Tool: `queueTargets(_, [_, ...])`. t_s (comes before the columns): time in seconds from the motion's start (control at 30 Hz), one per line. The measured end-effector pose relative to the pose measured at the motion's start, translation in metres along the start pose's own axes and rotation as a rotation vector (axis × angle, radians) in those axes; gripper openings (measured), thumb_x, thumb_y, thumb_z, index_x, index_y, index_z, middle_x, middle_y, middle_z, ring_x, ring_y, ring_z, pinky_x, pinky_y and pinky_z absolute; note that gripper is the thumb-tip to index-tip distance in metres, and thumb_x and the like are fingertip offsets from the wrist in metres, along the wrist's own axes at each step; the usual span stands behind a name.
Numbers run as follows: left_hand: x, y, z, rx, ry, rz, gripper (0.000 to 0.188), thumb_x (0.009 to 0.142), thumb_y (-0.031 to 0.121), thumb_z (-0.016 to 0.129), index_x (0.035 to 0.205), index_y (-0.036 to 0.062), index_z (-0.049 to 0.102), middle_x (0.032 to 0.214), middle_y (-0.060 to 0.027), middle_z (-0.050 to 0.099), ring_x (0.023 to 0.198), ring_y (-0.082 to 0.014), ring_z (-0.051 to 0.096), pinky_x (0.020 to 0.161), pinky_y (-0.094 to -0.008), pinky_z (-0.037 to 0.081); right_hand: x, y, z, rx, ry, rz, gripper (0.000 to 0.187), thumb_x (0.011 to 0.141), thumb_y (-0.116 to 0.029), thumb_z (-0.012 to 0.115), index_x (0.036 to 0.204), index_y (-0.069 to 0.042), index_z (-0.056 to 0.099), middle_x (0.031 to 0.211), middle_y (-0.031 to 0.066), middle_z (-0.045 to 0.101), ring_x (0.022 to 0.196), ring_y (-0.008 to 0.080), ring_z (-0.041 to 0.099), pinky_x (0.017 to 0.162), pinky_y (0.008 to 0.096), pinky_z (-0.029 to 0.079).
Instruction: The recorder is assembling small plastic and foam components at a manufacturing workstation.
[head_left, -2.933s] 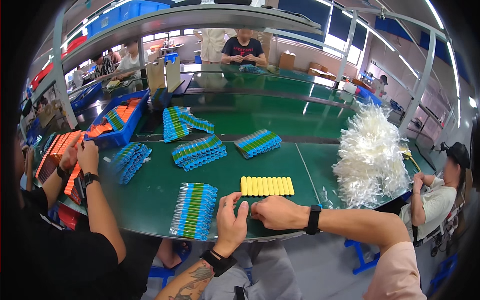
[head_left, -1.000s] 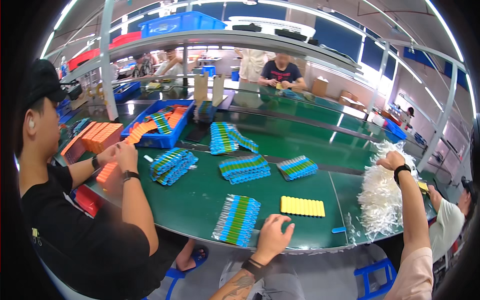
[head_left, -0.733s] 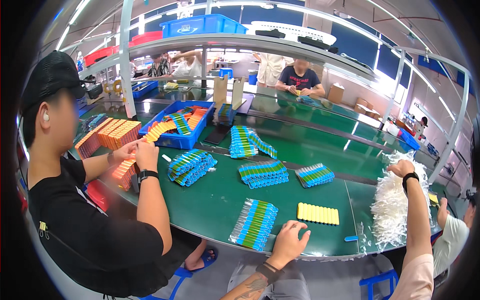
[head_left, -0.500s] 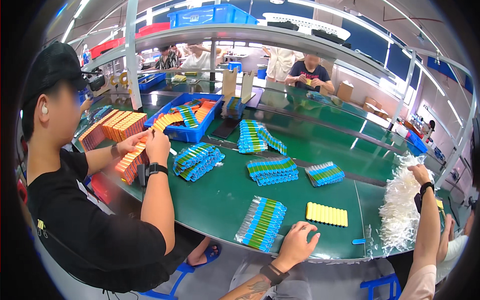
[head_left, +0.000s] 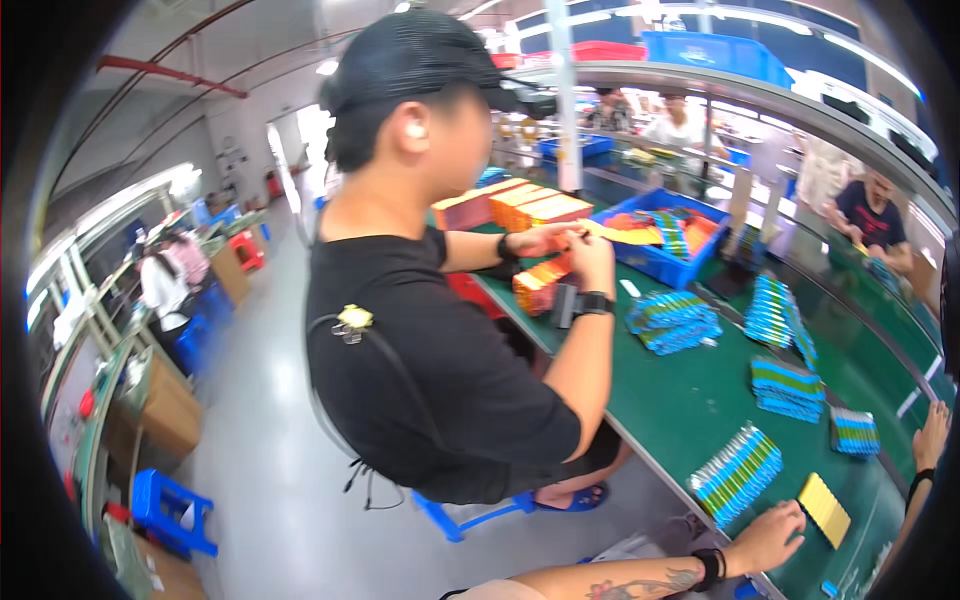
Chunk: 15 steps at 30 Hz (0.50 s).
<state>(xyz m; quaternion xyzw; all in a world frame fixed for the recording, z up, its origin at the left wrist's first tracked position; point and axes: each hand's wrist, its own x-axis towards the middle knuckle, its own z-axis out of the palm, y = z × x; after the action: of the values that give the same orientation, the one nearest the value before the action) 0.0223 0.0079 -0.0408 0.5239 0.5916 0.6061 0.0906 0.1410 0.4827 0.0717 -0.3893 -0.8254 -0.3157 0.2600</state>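
Note:
My left hand [head_left: 768, 535] rests on the green table near its front edge, fingers loosely apart and holding nothing. Just beyond its fingertips lies a yellow ribbed block of joined cells [head_left: 825, 510]. Beside the hand, on its far left side, is a flat pack of blue-and-green wrapped cells [head_left: 737, 475]. My right hand [head_left: 932, 435] shows over the table at the right rim, partly cut off and blurred; whether it holds anything is not visible. The smaller blue-and-green stack [head_left: 855, 432] lies closest to it.
A co-worker in a black shirt [head_left: 440, 370] sits close on my left, handling orange cell strips [head_left: 545, 285]. More blue-and-green stacks [head_left: 675, 320] lie along the table. Behind them stands a blue bin [head_left: 665, 262] under a raised shelf. A blue stool [head_left: 172, 510] stands on the floor at left.
The view has swung left, so the table has shifted right in the picture. My right hand has left the heap of white pieces. My left hand stays beside the yellow block.

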Motion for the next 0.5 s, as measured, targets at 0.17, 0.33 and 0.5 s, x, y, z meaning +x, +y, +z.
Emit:
queueTargets(0.17, [0.005, 0.013, 0.008, -0.030, 0.019, 0.002, 0.015, 0.084, 0.010, 0.067, 0.089, 0.0006, 0.056, 0.101, -0.0152, 0.055, 0.104, -0.0366, 0.055, 0.088, -0.0446, 0.046, 0.066, -0.059, 0.008, 0.159, 0.061, -0.175, 0.040, 0.069, -0.004, 0.066, 0.108, 0.004, 0.062, 0.138, 0.0267, 0.053, 0.132, 0.0402, 0.047, 0.113, 0.0485, 0.036])
queueTargets(0.33, [0.013, 0.023, -0.013, 0.126, 0.041, 0.035, 0.013, 0.085, 0.017, 0.065, 0.086, 0.0035, 0.067, 0.095, -0.0155, 0.065, 0.096, -0.0369, 0.061, 0.084, -0.0459, 0.051, 0.082, -0.131, -0.193, 0.268, -0.141, -0.009, 0.019, 0.080, -0.017, 0.064, 0.094, -0.004, 0.069, 0.110, 0.0208, 0.069, 0.100, 0.0389, 0.067, 0.084, 0.0497, 0.055])
queueTargets(0.5, [0.020, 0.023, -0.015, 0.117, 0.022, -0.038, 0.011, 0.083, 0.015, 0.073, 0.080, 0.0048, 0.070, 0.086, -0.0123, 0.068, 0.085, -0.0341, 0.066, 0.076, -0.0435, 0.054, 0.159, -0.106, -0.218, 0.538, 0.007, 0.293, 0.030, 0.078, -0.026, 0.067, 0.099, -0.006, 0.072, 0.106, 0.0199, 0.072, 0.105, 0.0381, 0.069, 0.089, 0.0506, 0.055])
